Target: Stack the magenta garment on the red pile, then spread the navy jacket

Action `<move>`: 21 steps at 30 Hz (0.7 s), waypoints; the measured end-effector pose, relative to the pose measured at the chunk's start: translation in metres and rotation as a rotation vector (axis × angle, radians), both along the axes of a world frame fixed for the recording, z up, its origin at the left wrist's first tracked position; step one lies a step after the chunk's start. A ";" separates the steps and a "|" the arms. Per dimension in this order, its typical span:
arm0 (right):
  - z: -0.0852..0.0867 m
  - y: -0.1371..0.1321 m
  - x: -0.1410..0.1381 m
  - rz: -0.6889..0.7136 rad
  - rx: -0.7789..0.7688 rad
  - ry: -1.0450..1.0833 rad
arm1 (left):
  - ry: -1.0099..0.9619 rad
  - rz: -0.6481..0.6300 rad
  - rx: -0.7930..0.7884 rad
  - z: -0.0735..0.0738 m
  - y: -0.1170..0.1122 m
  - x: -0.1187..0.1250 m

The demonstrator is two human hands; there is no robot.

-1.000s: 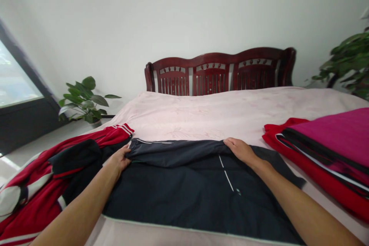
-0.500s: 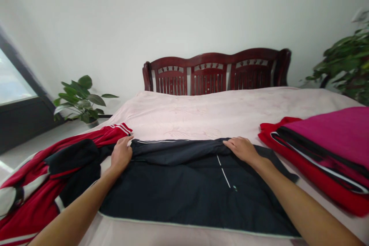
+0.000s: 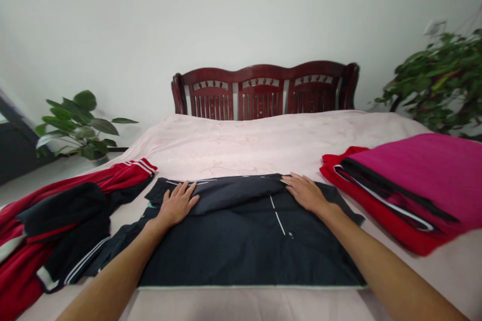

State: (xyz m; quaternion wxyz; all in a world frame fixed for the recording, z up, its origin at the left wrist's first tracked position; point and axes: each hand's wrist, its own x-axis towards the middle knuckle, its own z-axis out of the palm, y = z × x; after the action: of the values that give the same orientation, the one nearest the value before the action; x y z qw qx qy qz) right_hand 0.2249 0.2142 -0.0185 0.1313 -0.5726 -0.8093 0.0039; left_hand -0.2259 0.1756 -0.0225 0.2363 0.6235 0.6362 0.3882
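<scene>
A dark navy garment [image 3: 241, 243] with thin white lines lies spread on the pale pink bed [image 3: 263, 143] in front of me, its far edge folded back over itself. My left hand [image 3: 176, 205] lies flat on the left end of that fold, fingers spread. My right hand [image 3: 306, 192] rests flat on the fold's right end, fingers stretched out. Neither hand holds anything.
A heap of red, black and white clothes [image 3: 48, 215] lies at the left of the bed. A folded stack topped by magenta cloth [image 3: 410, 180] sits at the right. A dark red wooden headboard [image 3: 263, 91] stands at the far end, with potted plants [image 3: 75, 125] at both sides.
My left hand has let go of the fold's edge and moved right, and it now lies flat on the fold. The right hand has flattened. The view has shifted right.
</scene>
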 end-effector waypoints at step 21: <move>-0.005 -0.051 -0.097 0.008 -0.105 -0.105 | 0.018 0.039 -0.008 0.023 -0.080 -0.013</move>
State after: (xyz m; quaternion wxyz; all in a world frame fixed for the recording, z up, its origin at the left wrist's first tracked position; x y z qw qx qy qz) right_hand 0.1282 0.1627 -0.0238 0.0584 -0.5747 -0.8161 0.0166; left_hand -0.2386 0.0956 0.0002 0.2257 0.6135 0.6518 0.3846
